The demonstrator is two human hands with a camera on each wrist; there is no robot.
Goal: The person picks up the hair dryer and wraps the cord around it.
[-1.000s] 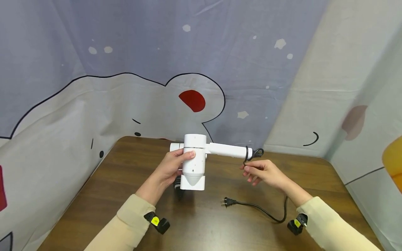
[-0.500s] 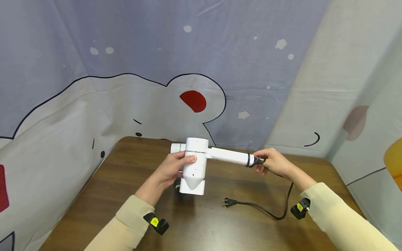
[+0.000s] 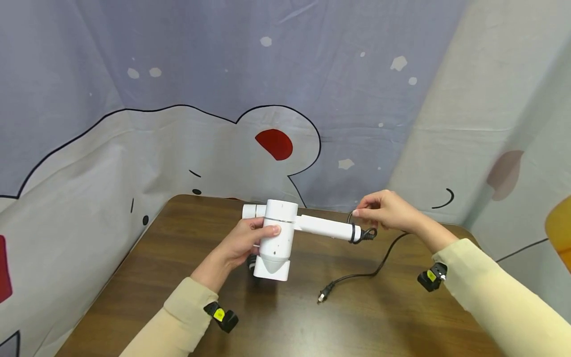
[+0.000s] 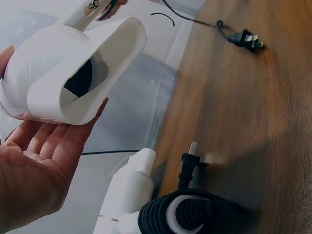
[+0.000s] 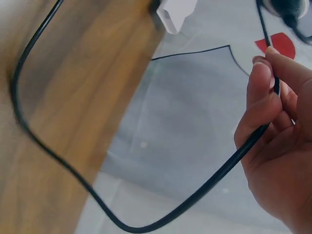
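Note:
My left hand [image 3: 241,244] grips the barrel of a white hair dryer [image 3: 275,248], held up over the table with its handle [image 3: 327,227] pointing right. In the left wrist view its wide nozzle [image 4: 119,44] faces the camera. Black cord [image 3: 354,233] is looped around the handle's end. My right hand [image 3: 389,212] pinches the cord just above that end; the right wrist view shows the cord [image 5: 195,195] running between thumb and fingers. Its free part hangs down to a two-pin plug [image 3: 324,293] at the table.
A second white hair dryer [image 4: 129,187] lies on the wooden table [image 3: 178,297] behind my left hand, its black cord [image 4: 151,217] wound up and its plug [image 4: 189,168] sticking out. A printed curtain [image 3: 214,153] stands behind the table.
My right hand has carried the cord around the handle's end and is now above it. The plug has turned and shifted on the table. The hair dryer has tilted and lowered slightly.

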